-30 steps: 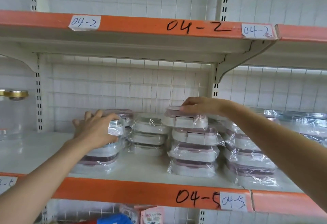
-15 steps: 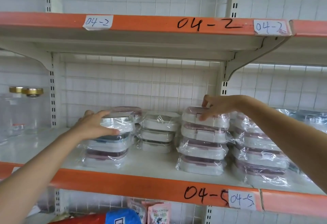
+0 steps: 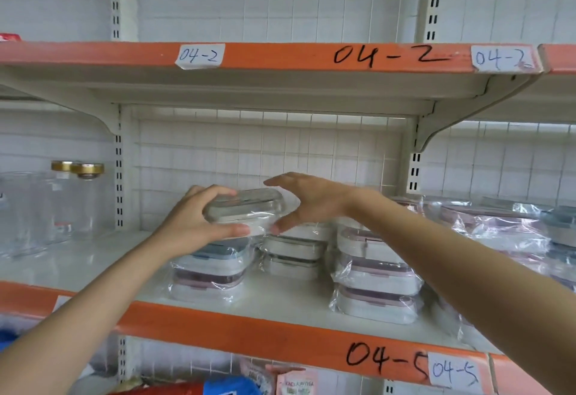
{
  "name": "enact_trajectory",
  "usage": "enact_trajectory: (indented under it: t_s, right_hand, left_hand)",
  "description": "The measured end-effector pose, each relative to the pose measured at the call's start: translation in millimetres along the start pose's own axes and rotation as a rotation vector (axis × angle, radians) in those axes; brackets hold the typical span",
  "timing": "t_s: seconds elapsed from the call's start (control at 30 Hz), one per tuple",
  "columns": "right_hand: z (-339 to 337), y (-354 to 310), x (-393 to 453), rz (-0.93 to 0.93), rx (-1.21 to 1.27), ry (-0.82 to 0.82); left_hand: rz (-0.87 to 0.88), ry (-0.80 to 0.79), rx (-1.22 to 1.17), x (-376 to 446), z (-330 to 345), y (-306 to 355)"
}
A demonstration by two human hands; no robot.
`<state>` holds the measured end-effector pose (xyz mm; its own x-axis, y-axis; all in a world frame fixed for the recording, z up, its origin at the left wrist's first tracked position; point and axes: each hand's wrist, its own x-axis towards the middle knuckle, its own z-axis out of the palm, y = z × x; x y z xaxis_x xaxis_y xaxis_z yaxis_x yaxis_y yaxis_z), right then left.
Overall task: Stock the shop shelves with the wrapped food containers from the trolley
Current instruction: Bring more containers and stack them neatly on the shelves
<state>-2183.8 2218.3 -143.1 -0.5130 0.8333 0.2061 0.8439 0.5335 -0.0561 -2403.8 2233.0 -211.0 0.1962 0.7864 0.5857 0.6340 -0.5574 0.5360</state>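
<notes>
gripping a wrapped food container (image 3: 246,207) at the centre of the frame, our left hand (image 3: 193,226) curls its fingers over the lid and its thumb under the near edge, so the container is lifted just above the left stack of containers (image 3: 212,270), which stands two high on the shelf (image 3: 93,266). our right hand (image 3: 311,201) is just right of the container with fingers spread and relaxed, the thumb reaching toward the plastic wrap at the container's lower right corner; we cannot tell whether it touches. behind and between our hands a shorter middle stack (image 3: 294,257) sits further back, and to the right of centre a taller stack of pink-lidded containers (image 3: 374,282) stands near the shelf's front. more wrapped containers (image 3: 511,226) crowd the right side of the frame behind our right forearm. at the left edge clear glass jars (image 3: 78,204) with gold lids stand on the same shelf. the orange shelf edge (image 3: 249,332) below carries a handwritten 04-5 and a paper label (image 3: 453,371), while the upper shelf edge (image 3: 280,56) reads 04-2.
</notes>
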Motion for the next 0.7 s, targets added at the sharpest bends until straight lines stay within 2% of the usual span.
enact_trajectory:
  t_s: [0.1, 0.2, 0.27, 0.4, 0.53, 0.7]
  right_hand:
    - [9, -12, 8, 0.013, 0.032, -0.138]
    - [14, -16, 10, 0.036, -0.023, -0.137]
    - [9, -16, 7, 0.095, -0.112, -0.162]
    - [3, -17, -5, 0.195, -0.35, -0.336]
    - [14, -18, -6, 0.201, -0.386, -0.432]
    - [33, -11, 3, 0.172, -0.354, -0.373]
  left_hand:
    - [0.123, -0.067, -0.063, -10, 9, 6]
    - [0.059, -0.124, -0.017, -10, 12, -7]
    - [-0.039, -0.174, 0.174, -10, 12, -19]
    - [-0.174, -0.368, 0.58, -17, 27, -39]
    - [-0.152, -0.299, 0.66, -18, 30, -55]
    - [-0.174, -0.285, 0.636, -14, 17, -64]
